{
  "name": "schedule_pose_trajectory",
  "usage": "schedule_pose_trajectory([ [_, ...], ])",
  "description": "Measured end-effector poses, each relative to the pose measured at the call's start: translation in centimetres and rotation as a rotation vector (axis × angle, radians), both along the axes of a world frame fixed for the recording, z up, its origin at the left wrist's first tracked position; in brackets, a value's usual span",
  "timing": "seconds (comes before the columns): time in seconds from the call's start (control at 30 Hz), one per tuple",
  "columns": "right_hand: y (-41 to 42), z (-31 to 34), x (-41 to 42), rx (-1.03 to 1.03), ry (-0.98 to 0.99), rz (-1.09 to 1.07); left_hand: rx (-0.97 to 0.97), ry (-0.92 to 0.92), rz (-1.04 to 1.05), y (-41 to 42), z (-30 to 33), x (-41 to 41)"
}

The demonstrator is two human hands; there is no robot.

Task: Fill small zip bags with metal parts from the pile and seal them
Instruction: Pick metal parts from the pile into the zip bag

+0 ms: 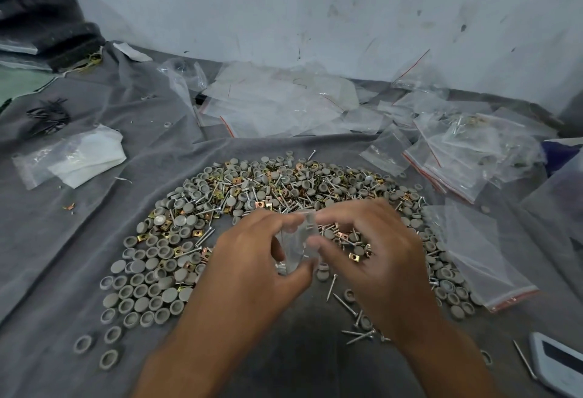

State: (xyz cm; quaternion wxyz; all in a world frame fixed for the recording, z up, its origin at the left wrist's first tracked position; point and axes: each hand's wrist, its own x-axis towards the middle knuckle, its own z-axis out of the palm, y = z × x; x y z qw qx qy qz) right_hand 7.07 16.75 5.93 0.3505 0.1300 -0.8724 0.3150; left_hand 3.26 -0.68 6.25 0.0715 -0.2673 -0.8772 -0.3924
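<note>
Left hand (252, 258): fingers and thumb curled, pinching the left edge of a small clear zip bag (298, 241).
Right hand (372, 249): fingers pinch the bag's right edge, thumb in front.
Zip bag: held between both hands, just above the pile.
Pile (252, 195): grey caps, screws and brass-coloured clips spread on grey cloth (94, 239).
Far side: empty zip bags (277, 101) heaped by the wall; filled bags (473, 151) at right.

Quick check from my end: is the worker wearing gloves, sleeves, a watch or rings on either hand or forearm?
None that I can see. The left hand and right hand are bare, with no gloves or rings showing. Both forearms are uncovered down to the frame's bottom edge: no sleeves, watch or wristband in view.
</note>
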Motion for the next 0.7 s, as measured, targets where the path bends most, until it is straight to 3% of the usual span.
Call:
schedule_pose_trajectory([
  [0.13, 4.2, 0.8, 0.2, -0.203, -0.063, -0.245, -0.006, 0.012, 0.019, -0.2, 0.0, 0.0],
  [0.23, 8.0, -0.1, 0.1, -0.124, -0.513, -0.399, 0.008, 0.020, 0.025, -0.2, 0.1, 0.1],
  [0.3, 9.1, -1.3, 0.2, 0.062, -0.850, -0.376, 0.021, 0.017, 0.023, -0.2, 0.1, 0.2],
  [0.37, 9.2, -2.4, 0.1, 0.140, -1.016, -0.325, 0.026, 0.027, 0.029, -0.2, 0.1, 0.2],
  [0.7, 9.0, -3.4, -1.6, 0.181, -0.958, -0.391, -0.019, 0.001, 0.023, -0.1, -0.2, 0.2],
])
